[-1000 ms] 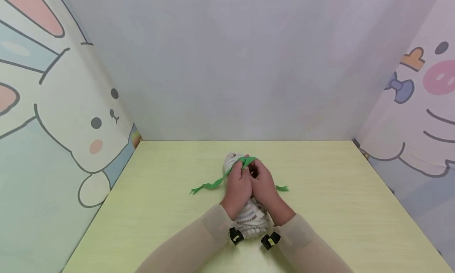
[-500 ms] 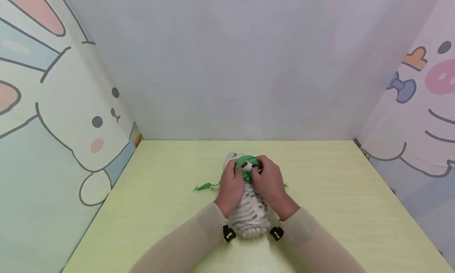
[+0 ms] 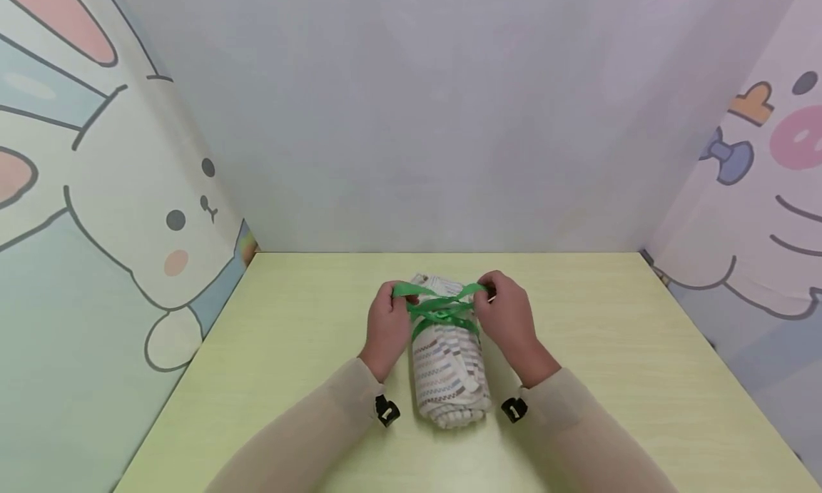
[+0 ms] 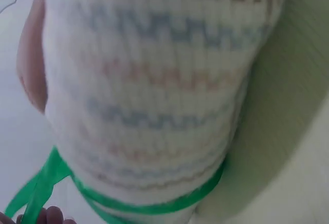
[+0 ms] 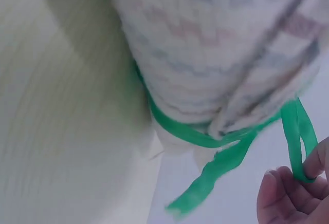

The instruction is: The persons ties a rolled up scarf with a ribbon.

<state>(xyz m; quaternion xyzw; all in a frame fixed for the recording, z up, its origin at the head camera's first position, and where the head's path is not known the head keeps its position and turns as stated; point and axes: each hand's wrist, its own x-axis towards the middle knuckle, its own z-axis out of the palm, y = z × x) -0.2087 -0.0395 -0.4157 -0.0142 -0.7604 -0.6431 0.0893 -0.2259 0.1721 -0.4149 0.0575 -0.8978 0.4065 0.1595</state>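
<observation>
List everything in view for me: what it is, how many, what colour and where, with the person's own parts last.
Rolled cloth: one, white with blue, reddish and brown patterned stripes, lying on the table
Ribbon: apparently one, green, around the roll, with loops above it
Table: one, pale yellow-green, under the roll
Backdrop: one, pale grey-lilac, behind the table
Rabbit picture: one, mostly white, left side
Pig picture: one, pale with pink snout, right side
Wrist devices: two, black, one at each cuff
Sleeves: two, beige, reaching in from the near edge
Left grip: one, bare, pinching a ribbon loop
Right grip: one, bare, pinching the other loop
</observation>
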